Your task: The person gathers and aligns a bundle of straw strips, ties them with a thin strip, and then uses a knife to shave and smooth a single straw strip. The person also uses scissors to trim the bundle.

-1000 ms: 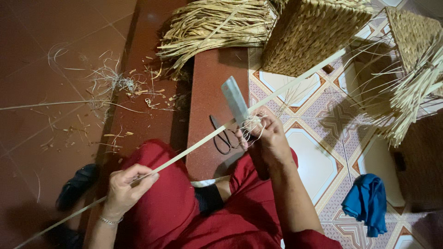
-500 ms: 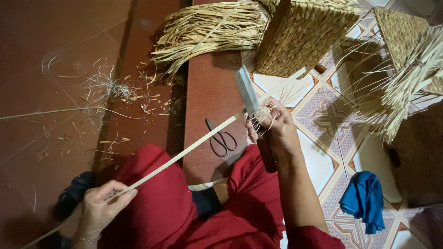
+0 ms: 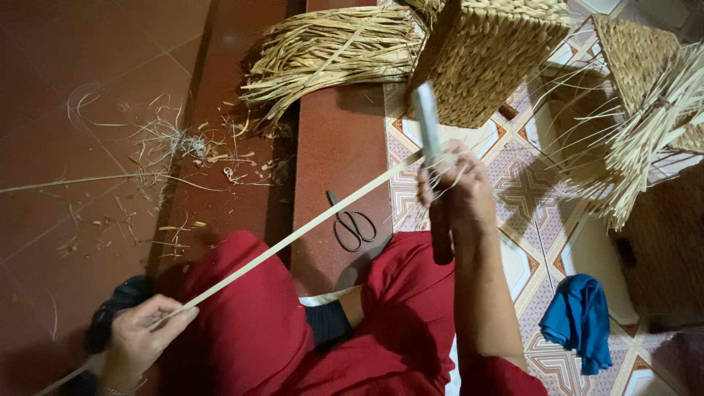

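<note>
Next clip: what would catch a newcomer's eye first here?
Probably the long pale strip stretched diagonally across the red-clad lap, pinched low by the left hand and met by the knife that the right hand holds upright at centre. Behind it stand a woven basket and a bundle of dried reeds; black scissors lie on the step.

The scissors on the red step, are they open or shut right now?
Shut, as far as shows. The scissors lie flat on the red step, the two handle loops side by side and the blades together in one thin line.
</note>
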Demonstrator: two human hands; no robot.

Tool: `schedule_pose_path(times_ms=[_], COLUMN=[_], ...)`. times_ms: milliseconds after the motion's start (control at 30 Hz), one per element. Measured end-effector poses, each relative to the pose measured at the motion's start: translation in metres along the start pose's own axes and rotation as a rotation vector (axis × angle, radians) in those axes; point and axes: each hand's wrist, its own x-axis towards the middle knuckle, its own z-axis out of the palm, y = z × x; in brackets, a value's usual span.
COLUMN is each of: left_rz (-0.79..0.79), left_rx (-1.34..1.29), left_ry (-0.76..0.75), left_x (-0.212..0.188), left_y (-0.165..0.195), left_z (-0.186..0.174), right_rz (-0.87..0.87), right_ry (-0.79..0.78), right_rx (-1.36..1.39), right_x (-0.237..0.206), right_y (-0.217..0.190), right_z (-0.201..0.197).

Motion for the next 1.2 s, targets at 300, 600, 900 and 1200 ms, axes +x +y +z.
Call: schedule_pose_path(times_ms=[300,600,900,1200], left_rz=[0.052,0.199,0.361,-0.116], left_rx=[0.052,-0.047,-0.316,-0.173], left_ry=[0.146,0.014,-0.219,-0.391], left_x=[0.031,0.085,0.084,0.051], left_y=[0.050,0.162,0.175,0.122], left_z=[0.012,0.070,0.096,0.040], right_rz=[-0.028,0.389,0.370,0.023], right_ry=[0.055,-0.204,-0.173,0.046], right_rx=[-0.071,-0.076,-0.184,-0.046], right_x=[-0.009,-0.044,-0.047,-0.005], right_y=[0.010,0.089,0.113,0.024], right_z=[0.004,0.076,0.073,0.025])
